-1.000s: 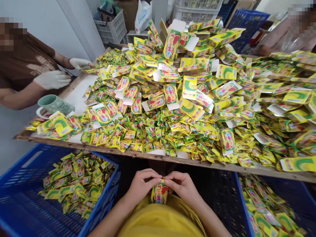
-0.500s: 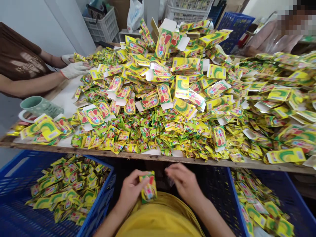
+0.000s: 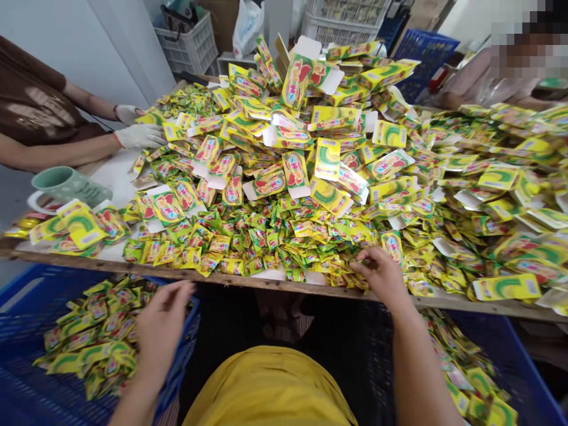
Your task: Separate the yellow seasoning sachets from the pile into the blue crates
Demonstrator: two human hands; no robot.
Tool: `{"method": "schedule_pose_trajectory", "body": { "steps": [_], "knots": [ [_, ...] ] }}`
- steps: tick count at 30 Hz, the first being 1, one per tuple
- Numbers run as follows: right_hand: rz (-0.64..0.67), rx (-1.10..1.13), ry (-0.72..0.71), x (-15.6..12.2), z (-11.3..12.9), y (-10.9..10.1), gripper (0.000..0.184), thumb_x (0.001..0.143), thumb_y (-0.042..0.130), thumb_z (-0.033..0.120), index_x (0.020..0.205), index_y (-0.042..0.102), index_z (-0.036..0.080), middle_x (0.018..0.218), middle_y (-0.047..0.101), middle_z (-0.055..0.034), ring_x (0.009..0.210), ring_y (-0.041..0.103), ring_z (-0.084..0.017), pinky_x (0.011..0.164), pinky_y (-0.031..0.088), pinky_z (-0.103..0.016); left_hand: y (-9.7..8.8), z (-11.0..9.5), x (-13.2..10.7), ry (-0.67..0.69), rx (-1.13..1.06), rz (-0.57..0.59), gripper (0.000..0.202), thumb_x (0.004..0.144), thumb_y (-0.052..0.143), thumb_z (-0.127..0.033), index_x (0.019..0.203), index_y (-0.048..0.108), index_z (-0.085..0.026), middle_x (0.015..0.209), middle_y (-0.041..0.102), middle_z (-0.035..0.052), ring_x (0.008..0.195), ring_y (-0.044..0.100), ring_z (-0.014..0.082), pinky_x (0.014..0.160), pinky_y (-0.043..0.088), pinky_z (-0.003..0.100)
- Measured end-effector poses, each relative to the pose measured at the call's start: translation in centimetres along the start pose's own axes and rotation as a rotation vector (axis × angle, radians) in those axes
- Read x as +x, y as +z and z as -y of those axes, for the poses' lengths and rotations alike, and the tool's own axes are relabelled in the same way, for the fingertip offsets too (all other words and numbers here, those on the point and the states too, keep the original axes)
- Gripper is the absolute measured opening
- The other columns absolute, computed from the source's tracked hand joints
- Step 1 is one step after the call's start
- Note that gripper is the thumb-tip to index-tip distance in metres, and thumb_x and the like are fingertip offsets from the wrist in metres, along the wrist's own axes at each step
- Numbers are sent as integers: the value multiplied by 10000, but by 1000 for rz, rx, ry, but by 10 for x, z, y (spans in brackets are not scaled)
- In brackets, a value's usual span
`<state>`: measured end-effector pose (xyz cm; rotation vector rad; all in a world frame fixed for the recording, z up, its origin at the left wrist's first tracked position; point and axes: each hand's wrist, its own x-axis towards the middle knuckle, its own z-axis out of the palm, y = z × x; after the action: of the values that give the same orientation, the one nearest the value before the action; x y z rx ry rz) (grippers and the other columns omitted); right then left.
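Note:
My left hand (image 3: 163, 313) hovers above the right rim of the left blue crate (image 3: 177, 378), somewhat blurred, fingers loosely bent and no item visible in it. At the table's front edge, my right hand (image 3: 379, 272) reaches into small wrapped candies (image 3: 310, 248), fingertips pinched together. Whether a candy sits between them is hidden. Behind the candies rises a big heap of yellow-green candy boxes (image 3: 295, 168), some with white flaps standing up. Filled candy boxes (image 3: 102, 319) lie in the left crate.
A second blue crate (image 3: 519, 355) with boxes stands below right. On the table's left are a green mug (image 3: 66, 183) and stacked boxes (image 3: 82, 228). A co-worker's gloved hands (image 3: 139, 136) work at the far left; another person (image 3: 492, 71) sits back right.
The candy box that my left hand held is gone from it, and that hand has moved left to the crate. My right hand has moved up and right, onto the candies.

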<state>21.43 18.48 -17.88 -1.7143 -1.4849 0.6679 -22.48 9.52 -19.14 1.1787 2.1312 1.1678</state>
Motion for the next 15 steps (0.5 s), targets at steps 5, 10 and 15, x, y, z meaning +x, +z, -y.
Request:
{"method": "schedule_pose_trajectory", "body": {
  "steps": [5, 10, 15],
  "knots": [
    [-130, 302, 147, -26, 24, -1, 311, 714, 703, 453, 737, 521, 201, 630, 558, 19, 540, 522, -131, 531, 457, -273, 107, -112, -54, 4, -397, 797, 184, 771, 664, -336, 856, 719, -182, 833, 734, 50, 799, 673, 199, 758, 533, 297],
    [-172, 622, 256, -70, 54, 26, 258, 723, 747, 349, 764, 555, 183, 643, 558, 25, 517, 526, -98, 470, 461, -213, 155, -157, -80, -188, -671, 1068, 283, 695, 731, -277, 931, 691, -127, 822, 700, 56, 712, 628, 152, 680, 508, 262],
    [75, 717, 371, -91, 52, 34, 276, 716, 745, 394, 837, 640, 169, 737, 597, -2, 614, 544, -121, 520, 515, -236, 162, -149, -83, -102, -554, 941, 97, 702, 698, -210, 754, 657, -139, 715, 631, 1, 665, 558, 119, 656, 452, 226]
  ]
}}
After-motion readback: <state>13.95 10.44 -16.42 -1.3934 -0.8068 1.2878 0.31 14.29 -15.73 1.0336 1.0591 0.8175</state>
